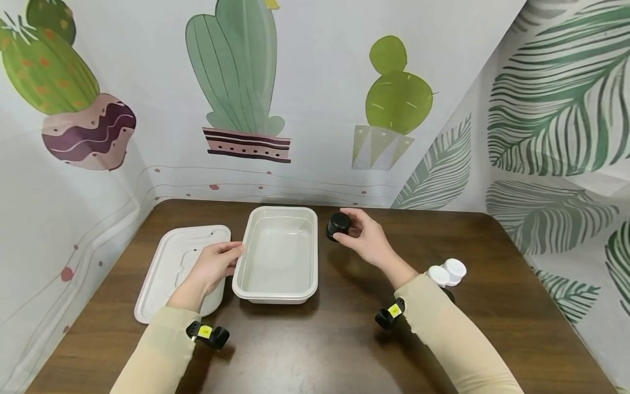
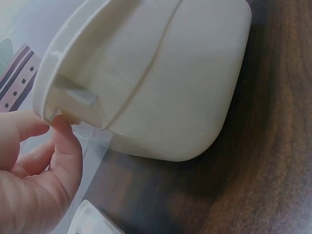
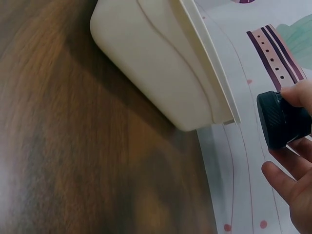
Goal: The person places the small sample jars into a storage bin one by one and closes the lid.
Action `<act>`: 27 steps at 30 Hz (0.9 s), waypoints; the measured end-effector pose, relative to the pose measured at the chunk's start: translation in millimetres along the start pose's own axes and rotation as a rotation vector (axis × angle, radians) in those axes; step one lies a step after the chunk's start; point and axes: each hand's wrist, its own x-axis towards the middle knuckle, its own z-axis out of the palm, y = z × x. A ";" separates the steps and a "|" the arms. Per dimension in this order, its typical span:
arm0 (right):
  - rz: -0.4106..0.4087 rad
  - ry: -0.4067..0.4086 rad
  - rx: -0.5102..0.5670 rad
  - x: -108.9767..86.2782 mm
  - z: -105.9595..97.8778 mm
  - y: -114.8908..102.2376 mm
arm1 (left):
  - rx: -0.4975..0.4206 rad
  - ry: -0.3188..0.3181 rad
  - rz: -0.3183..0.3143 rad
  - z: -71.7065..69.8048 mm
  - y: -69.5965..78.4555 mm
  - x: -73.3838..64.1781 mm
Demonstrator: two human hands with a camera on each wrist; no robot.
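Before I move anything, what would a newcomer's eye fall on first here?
Probably the pale bin near the table's far edge, its left rim pinched by the left hand. Next, the black piece that the right hand holds to the bin's right. The big green cactus printed on the backdrop, behind the bin, would also draw the eye.

On the brown wood-grain counter (image 1: 315, 350): white rectangular plastic lid (image 1: 164, 273) at nine o'clock, cream rectangular plastic tub (image 1: 280, 262) at eleven, two small white round-topped containers (image 1: 454, 270) at three.
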 end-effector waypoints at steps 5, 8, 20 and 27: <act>-0.008 -0.005 0.014 5.6 6.2 -3.6 | -0.016 -0.009 0.004 -1.1 1.9 -1.5; -0.012 -0.005 0.014 9.3 9.6 -5.0 | -0.023 -0.015 0.002 -1.0 2.6 -2.0; -0.023 -0.035 -0.002 20.0 24.7 -10.2 | -0.025 -0.006 0.010 -1.0 0.8 -2.2; -0.017 -0.069 0.020 25.2 34.2 -13.3 | -0.028 -0.014 0.011 -1.0 0.6 -2.1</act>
